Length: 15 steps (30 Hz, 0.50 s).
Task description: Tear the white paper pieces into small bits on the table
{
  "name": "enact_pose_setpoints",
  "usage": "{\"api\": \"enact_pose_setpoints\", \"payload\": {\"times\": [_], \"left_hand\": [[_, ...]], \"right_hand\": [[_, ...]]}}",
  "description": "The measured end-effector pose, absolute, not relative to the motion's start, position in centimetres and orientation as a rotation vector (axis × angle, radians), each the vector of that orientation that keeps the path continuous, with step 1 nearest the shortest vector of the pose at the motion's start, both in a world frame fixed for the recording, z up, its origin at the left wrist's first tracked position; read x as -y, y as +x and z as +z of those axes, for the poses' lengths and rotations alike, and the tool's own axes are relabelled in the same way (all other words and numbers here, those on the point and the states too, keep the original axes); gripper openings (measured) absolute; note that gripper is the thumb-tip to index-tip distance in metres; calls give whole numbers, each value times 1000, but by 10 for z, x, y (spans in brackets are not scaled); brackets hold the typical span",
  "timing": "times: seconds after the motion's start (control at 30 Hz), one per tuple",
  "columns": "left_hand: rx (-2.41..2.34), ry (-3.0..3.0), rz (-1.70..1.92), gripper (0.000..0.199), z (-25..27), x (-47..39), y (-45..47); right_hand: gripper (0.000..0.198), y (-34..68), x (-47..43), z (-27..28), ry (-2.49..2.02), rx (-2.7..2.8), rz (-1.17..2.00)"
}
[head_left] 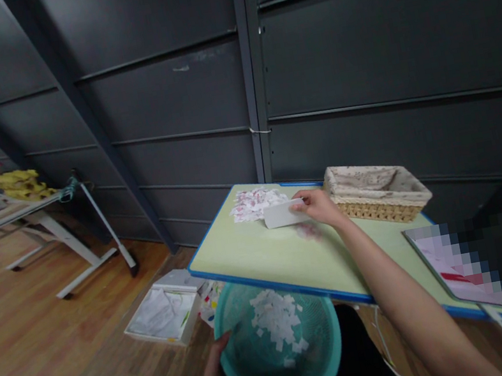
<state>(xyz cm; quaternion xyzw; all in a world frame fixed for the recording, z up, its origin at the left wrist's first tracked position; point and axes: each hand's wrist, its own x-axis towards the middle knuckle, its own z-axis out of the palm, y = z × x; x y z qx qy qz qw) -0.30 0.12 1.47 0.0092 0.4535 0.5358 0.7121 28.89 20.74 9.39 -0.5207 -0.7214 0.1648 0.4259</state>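
Observation:
My left hand (218, 370) is closed on the rim of a teal plastic basin (328, 346), held below the table's front edge. Many small white paper pieces (276, 318) lie in its bottom. Above the table, my right hand (315, 206) pinches a flat white card (279, 215) by its right end. The card stands on its long edge, or just over the tabletop; I cannot tell which. Directly behind it sits a heap of paper scraps (254, 203), white with reddish print. A faint reddish patch (310, 231) shows on the tabletop below my right hand.
The pale green table (243, 251) has a blue edge. A cloth-lined wicker basket (376, 212) stands at its back right, a tablet-like device (457, 268) near its right end. An open white box (163, 317) rests on the floor at left. A dark panelled wall (178, 103) rises behind.

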Motion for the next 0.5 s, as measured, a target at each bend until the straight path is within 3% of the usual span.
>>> {"api": "enact_pose_setpoints", "payload": {"times": [0.3,0.5], "left_hand": [[-933,-1,1153,72,6,-2,-8],[-1024,24,1176,72,3,-1,-8]], "right_hand": [[23,308,-197,115,-1401,1809,381],[17,250,-147,103,-1576,1802,50]]}}
